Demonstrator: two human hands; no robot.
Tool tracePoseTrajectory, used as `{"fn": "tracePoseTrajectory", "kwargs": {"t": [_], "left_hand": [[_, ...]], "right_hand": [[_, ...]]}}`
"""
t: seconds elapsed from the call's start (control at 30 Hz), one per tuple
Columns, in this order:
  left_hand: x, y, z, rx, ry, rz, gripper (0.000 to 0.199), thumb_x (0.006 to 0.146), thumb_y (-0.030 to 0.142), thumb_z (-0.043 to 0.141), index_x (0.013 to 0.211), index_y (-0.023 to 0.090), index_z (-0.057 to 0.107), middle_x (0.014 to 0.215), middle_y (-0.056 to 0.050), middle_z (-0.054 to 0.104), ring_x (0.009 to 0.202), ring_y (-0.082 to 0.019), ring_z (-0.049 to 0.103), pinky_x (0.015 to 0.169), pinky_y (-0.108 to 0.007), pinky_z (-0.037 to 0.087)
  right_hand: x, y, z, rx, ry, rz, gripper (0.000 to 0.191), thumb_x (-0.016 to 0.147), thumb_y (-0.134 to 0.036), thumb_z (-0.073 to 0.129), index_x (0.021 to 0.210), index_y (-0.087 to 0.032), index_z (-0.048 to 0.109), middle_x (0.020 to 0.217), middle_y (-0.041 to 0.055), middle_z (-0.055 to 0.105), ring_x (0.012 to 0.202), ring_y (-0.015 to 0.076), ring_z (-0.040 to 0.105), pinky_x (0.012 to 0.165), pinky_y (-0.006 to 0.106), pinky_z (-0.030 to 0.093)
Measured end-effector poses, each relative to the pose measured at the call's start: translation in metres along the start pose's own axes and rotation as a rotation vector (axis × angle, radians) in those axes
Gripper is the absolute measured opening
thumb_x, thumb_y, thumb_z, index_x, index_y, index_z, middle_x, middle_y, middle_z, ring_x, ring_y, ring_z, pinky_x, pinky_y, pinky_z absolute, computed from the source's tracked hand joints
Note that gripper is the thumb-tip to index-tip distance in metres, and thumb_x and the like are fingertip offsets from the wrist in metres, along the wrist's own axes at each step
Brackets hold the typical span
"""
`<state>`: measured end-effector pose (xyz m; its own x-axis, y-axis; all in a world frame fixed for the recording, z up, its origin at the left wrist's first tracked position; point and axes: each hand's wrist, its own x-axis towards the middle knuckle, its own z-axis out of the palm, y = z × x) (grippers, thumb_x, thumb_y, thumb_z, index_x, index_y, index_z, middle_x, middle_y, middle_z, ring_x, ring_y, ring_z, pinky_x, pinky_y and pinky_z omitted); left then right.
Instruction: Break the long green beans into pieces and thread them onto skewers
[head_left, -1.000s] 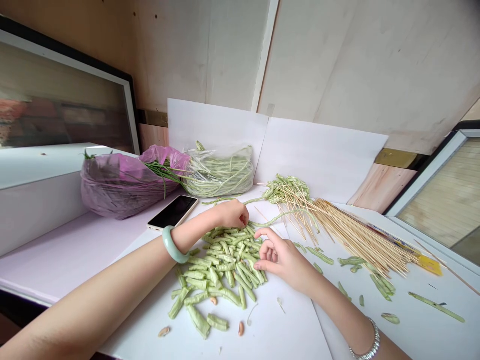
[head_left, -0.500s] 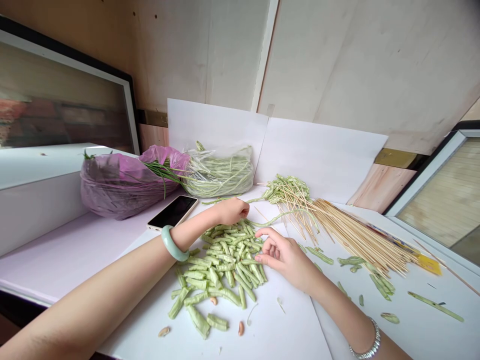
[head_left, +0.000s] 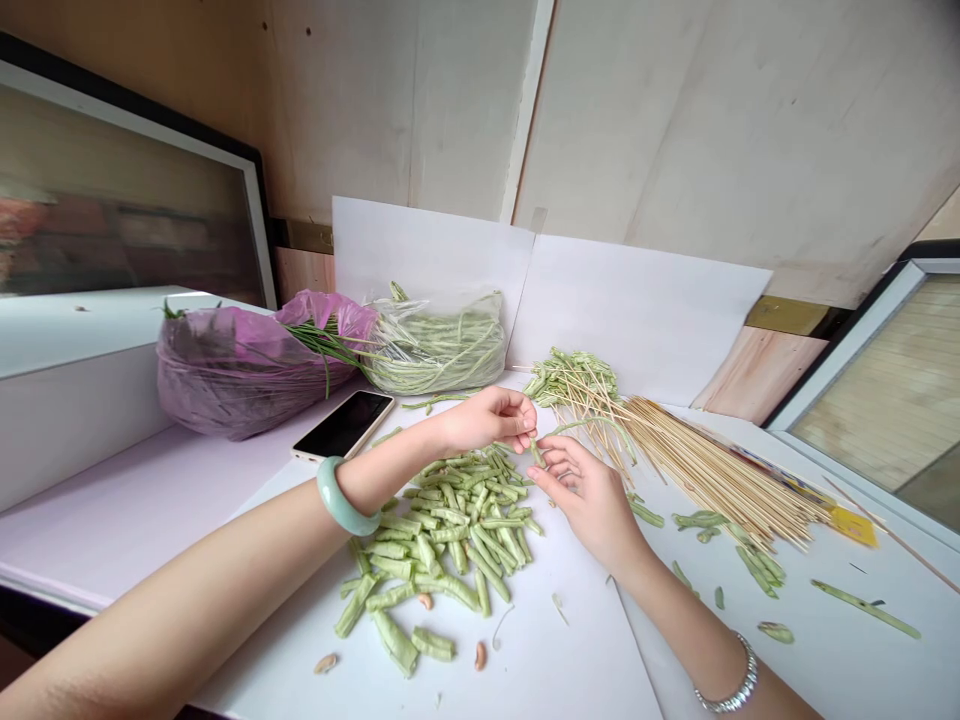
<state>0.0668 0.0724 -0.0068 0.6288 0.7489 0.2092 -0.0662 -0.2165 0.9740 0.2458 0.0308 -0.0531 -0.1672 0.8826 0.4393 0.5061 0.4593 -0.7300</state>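
My left hand (head_left: pixel 495 420), with a pale green bangle at its wrist, is closed in a pinch above the far side of the pile. Close beside it, my right hand (head_left: pixel 581 490) has its thumb and fingers closed around a short end of a green long bean (head_left: pixel 536 455). The bean's longer part (head_left: pixel 600 424) arcs away to the right behind my fingers. The two hands' fingertips nearly meet at this end. Below them lies a heap of snapped bean pieces (head_left: pixel 450 530) on white paper.
Behind are a purple bag (head_left: pixel 247 370), a clear bag of long beans (head_left: pixel 442 345) and a phone (head_left: pixel 343 425). Toward the right lie wooden skewers (head_left: pixel 720 465), a bundle of skewered beans (head_left: pixel 571 378) and scattered bean scraps (head_left: pixel 759 570). Loose bean seeds (head_left: pixel 480 656) lie in front.
My left hand has moved right, from over the pile to the right hand. My right hand's fingers have closed on the bean end, having been apart before.
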Motion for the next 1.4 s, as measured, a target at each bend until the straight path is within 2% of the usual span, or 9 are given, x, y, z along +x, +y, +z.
{"fn": "tracePoseTrajectory", "kwargs": {"t": [0.13,0.23,0.43,0.6,0.77,0.9,1.03,1.27,1.4], "left_hand": [[0.002,-0.003,0.009,-0.184,0.058,-0.053,0.035,0.063,0.034,0.077,0.073,0.010,0.054,0.070,-0.003,0.061,0.063,-0.011,0.060,0.068,-0.028,0.049],[0.004,-0.005,0.013,-0.202,0.088,-0.067,0.026,0.068,0.026,0.074,0.070,0.010,0.053,0.065,-0.002,0.060,0.059,-0.010,0.060,0.063,-0.025,0.048],[0.003,-0.009,0.017,0.136,0.102,-0.097,0.013,0.079,0.008,0.050,0.068,0.013,0.049,0.060,0.002,0.054,0.051,-0.007,0.052,0.056,-0.023,0.045],[-0.001,-0.005,0.023,0.605,-0.131,-0.065,0.021,0.069,-0.005,0.047,0.063,0.014,0.051,0.054,0.005,0.052,0.049,-0.007,0.050,0.053,-0.020,0.041],[-0.005,-0.007,0.029,0.358,-0.548,-0.175,0.007,0.070,0.007,0.063,0.070,0.013,0.063,0.061,0.001,0.062,0.055,-0.011,0.059,0.057,-0.021,0.047],[-0.005,-0.012,0.028,0.314,-0.540,-0.089,0.017,0.064,0.011,0.073,0.080,0.014,0.070,0.066,0.001,0.067,0.064,-0.012,0.063,0.065,-0.020,0.048],[-0.005,-0.010,0.030,0.260,-0.490,-0.078,0.024,0.077,0.010,0.060,0.098,0.014,0.070,0.078,-0.001,0.069,0.059,-0.011,0.063,0.060,-0.022,0.051],[-0.010,0.005,0.048,0.549,-0.427,0.006,0.010,0.073,0.006,0.064,0.066,0.013,0.064,0.056,0.003,0.062,0.050,-0.008,0.060,0.056,-0.018,0.044],[-0.011,0.007,0.048,0.581,-0.399,-0.022,0.022,0.065,0.017,0.076,0.060,0.015,0.055,0.044,0.008,0.053,0.043,-0.008,0.057,0.052,-0.018,0.039]], "right_hand": [[0.001,-0.003,-0.003,0.104,0.064,-0.007,0.012,0.070,-0.029,0.067,0.078,-0.020,0.065,0.069,0.0028,0.065,0.063,0.0191,0.059,0.064,0.032,0.048],[0.004,-0.002,-0.006,0.203,0.041,0.008,0.012,0.068,-0.031,0.069,0.066,-0.019,0.066,0.064,0.0031,0.066,0.064,0.0204,0.062,0.067,0.034,0.051],[0.010,0.002,-0.009,0.440,0.132,0.092,0.030,0.066,-0.044,0.073,0.076,-0.017,0.069,0.078,0.0080,0.073,0.070,0.0218,0.068,0.070,0.037,0.055],[0.012,0.002,-0.016,0.518,0.279,0.150,0.031,0.064,-0.044,0.075,0.078,-0.017,0.069,0.088,0.0092,0.072,0.067,0.0174,0.064,0.066,0.033,0.053],[0.014,0.005,-0.022,0.519,0.346,0.160,0.031,0.067,-0.042,0.072,0.086,-0.018,0.069,0.091,0.0078,0.071,0.067,0.0151,0.062,0.069,0.033,0.052],[0.012,0.007,-0.018,0.467,0.276,0.134,0.031,0.066,-0.040,0.073,0.088,-0.018,0.071,0.083,0.0057,0.071,0.063,0.0148,0.060,0.065,0.032,0.053],[0.009,0.007,-0.009,0.400,0.119,0.097,0.027,0.068,-0.037,0.072,0.085,-0.016,0.072,0.073,0.0058,0.072,0.063,0.0187,0.064,0.063,0.033,0.054],[0.007,0.007,-0.007,0.248,-0.082,-0.023,0.021,0.070,-0.021,0.062,0.088,-0.016,0.072,0.078,0.0062,0.074,0.072,0.0226,0.069,0.065,0.032,0.055],[0.003,0.004,0.000,0.083,-0.213,-0.103,0.016,0.061,-0.007,0.059,0.058,-0.019,0.069,0.057,0.0013,0.071,0.057,0.0203,0.066,0.051,0.027,0.050]]}}
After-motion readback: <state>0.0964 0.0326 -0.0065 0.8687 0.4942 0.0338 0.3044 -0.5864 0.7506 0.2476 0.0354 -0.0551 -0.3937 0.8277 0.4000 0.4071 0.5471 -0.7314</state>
